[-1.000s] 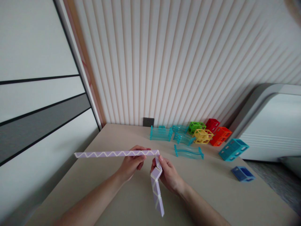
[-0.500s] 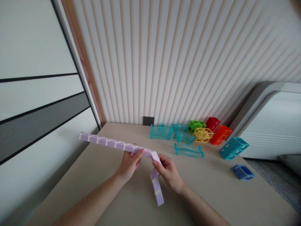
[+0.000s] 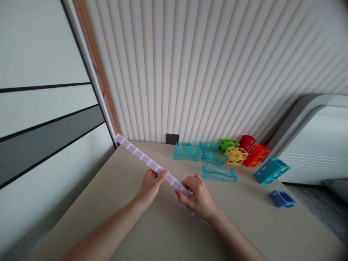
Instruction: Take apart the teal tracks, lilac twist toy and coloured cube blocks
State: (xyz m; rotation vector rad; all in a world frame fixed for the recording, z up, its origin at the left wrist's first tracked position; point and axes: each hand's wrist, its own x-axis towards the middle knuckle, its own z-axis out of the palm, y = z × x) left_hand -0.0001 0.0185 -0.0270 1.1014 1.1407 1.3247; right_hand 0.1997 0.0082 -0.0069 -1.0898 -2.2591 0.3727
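A long purple twist snake puzzle (image 3: 146, 159) with pale joints slants across the middle, held in the air above the table (image 3: 152, 235). My left hand (image 3: 152, 185) pinches it near the middle, thumb on top. Closer to its lower end, my right hand (image 3: 197, 195) has thumb and fingers closed round it. The part above my hands runs straight up to the left. Beneath my right hand a short end (image 3: 196, 216) pokes out, blurred and partly hidden.
Clear teal track pieces (image 3: 187, 152) lie by the wall, one curved piece (image 3: 219, 173) nearer. Hollow blocks in green (image 3: 228, 144), yellow (image 3: 236, 155), red (image 3: 247, 142), orange (image 3: 256, 156), teal (image 3: 271, 170) and blue (image 3: 282, 199) stand to the right. A black socket (image 3: 172, 139) is on the wall.
The bend in the snake puzzle near my right hand has straightened out. Its far end has swung up and to the right, and my right hand has turned over its lower part.
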